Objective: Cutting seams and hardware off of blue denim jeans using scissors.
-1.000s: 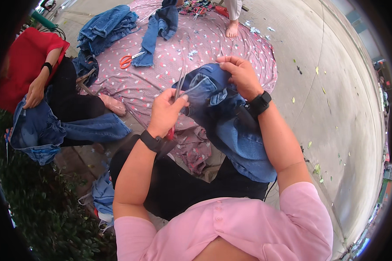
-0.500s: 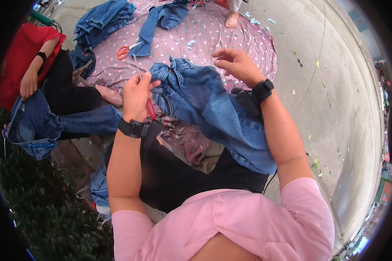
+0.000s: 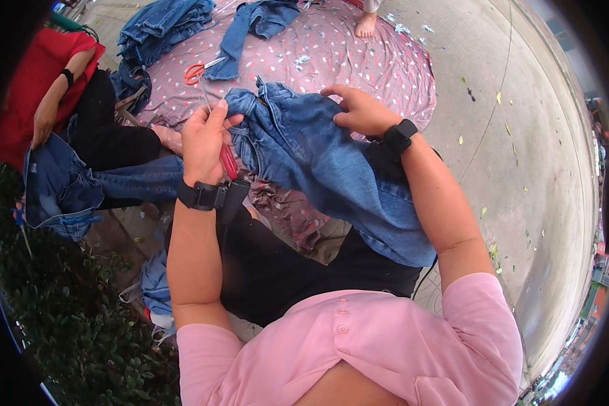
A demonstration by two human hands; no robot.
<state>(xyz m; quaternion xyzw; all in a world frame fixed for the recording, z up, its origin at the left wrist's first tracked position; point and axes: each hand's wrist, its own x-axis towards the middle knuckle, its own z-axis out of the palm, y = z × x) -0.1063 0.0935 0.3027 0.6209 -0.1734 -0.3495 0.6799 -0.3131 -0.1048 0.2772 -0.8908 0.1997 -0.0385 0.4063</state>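
A pair of blue jeans [image 3: 311, 152] lies across my lap, its waistband raised toward my left hand [image 3: 205, 142]. That hand is closed, pinching the waistband's corner between thumb and fingers. It also keeps hold of red-handled scissors [image 3: 229, 162], whose slim metal blade points away above the fingers; the rest of the tool is hidden in the palm. My right hand [image 3: 364, 111] is at the far edge of the jeans, fingers curved and apart, gripping nothing. Its thumb is over the denim; whether it touches I cannot tell.
Orange-handled scissors [image 3: 195, 73] lie on a patterned pink cloth [image 3: 372, 64], beside a denim leg [image 3: 233, 51] and a jeans pile [image 3: 159, 30]. On the left, a person in red [image 3: 54, 74] holds other jeans [image 3: 57, 179] and blue-handled scissors [image 3: 19, 215]. A bare foot [image 3: 365, 25] stands at the far edge.
My right hand has come down and nearer to the jeans, its fingers now at their edge. My left hand keeps its hold. The person at left has shifted the blue-handled scissors slightly.
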